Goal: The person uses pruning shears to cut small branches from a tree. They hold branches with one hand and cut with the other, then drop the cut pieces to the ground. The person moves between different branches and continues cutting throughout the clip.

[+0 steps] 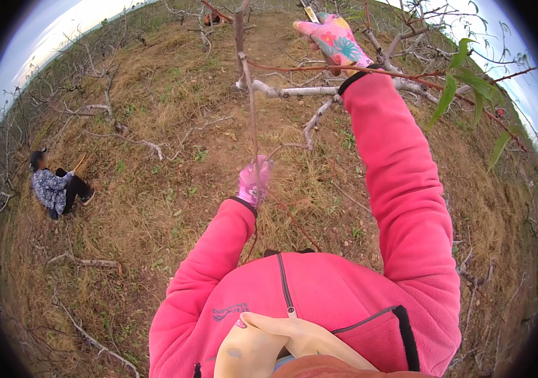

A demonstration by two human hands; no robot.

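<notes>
My right hand [337,45], in a flowered glove, is raised at the top, closed around a tool whose metal part [310,12] sticks out past the thumb side; the rest of the tool is hidden. Below that wrist runs a thin reddish branch [297,69] with green leaves [476,87] at its right end. Lower down, at the centre, my left hand [254,182] wears a pink flowered glove. A thin grey-brown stem [252,113] passes upright in front of it or through it; its fingers are mostly hidden.
A thick pale tree branch [297,91] crosses beyond my right wrist. A person [54,186] sits on the grassy slope at the left. Cut branches [87,262] lie on the ground at lower left. Several bare trees [108,90] stand around, and twigs reach in at the upper right.
</notes>
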